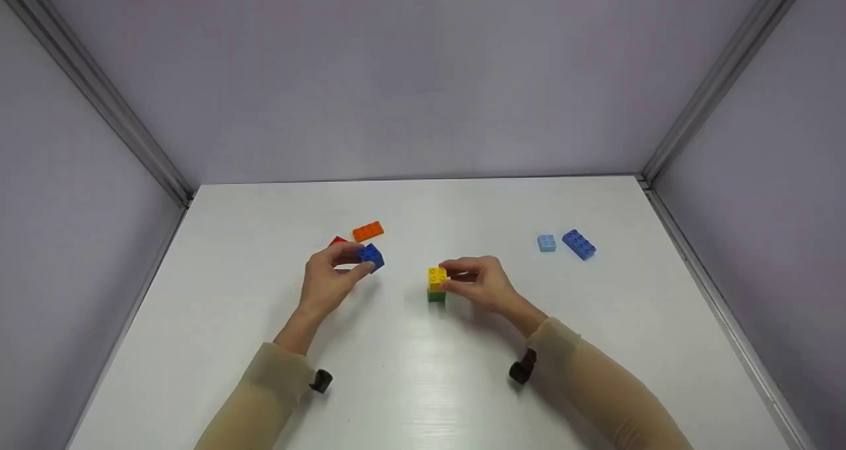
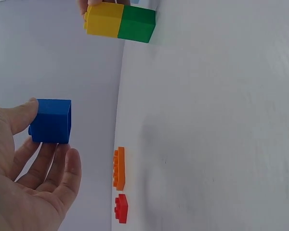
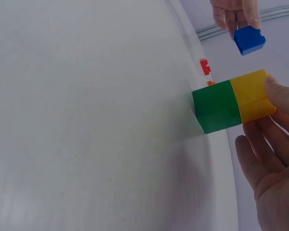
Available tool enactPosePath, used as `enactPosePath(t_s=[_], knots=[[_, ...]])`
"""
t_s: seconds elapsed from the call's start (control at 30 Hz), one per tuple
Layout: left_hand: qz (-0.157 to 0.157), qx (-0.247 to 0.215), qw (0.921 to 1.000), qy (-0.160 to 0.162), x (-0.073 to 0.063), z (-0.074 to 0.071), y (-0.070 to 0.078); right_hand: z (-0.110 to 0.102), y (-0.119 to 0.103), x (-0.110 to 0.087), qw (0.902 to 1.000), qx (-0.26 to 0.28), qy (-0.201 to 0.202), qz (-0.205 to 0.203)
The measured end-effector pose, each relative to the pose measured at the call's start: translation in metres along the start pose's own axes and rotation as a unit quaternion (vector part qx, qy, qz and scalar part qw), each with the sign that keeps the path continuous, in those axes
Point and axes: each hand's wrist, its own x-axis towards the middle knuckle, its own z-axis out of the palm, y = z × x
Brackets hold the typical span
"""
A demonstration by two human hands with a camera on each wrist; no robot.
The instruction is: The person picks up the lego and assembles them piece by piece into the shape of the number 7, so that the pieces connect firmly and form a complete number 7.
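Note:
My left hand (image 1: 328,279) pinches a dark blue building brick (image 1: 371,257) between thumb and fingertips, held up off the table with its studs showing. In the left wrist view that blue brick (image 2: 52,121) has its hollow underside facing the tabletop. On the right, my right hand (image 1: 482,283) grips a yellow brick (image 1: 437,279) by its sides. This yellow brick (image 3: 253,96) is joined on top of a green brick (image 3: 216,107), the two forming a short upright stack close over the table. The green brick (image 1: 436,297) shows below the yellow one in the head view.
A flat orange brick (image 1: 368,231) and a red brick (image 1: 338,240), partly hidden by the left hand, lie beyond that hand. At the right lie a light blue brick (image 1: 546,242) and a longer blue brick (image 1: 579,244). Pale walls enclose the white table (image 1: 423,371).

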Motion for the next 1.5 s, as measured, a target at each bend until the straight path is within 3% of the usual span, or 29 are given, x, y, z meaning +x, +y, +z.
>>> enactPosePath(t_s=[0.3,0.57,0.77,1.2,1.33,1.5], knots=[[0.006,-0.004,0.9999,-0.01,0.001,0.011,0.013,0.004,0.0,-0.001,0.9999,-0.01,0.005,-0.005],[0.012,-0.016,0.9995,-0.023,0.001,0.026,0.025,0.006,0.0,0.0,0.9989,-0.029,0.02,0.03],[0.029,-0.026,0.9987,-0.032,0.001,0.034,0.03,0.006,-0.001,0.0,0.9991,-0.022,0.016,0.034],[0.06,-0.033,0.9951,-0.071,0.005,0.048,0.039,0.007,-0.001,0.002,0.9993,-0.035,0.013,0.002],[0.062,-0.035,0.9941,-0.082,0.005,0.053,0.041,0.004,-0.001,0.003,0.9988,-0.044,0.001,-0.02],[0.074,-0.03,0.9916,-0.102,0.006,0.057,0.045,0.001,-0.009,0.002,0.9965,-0.055,0.015,-0.062]])
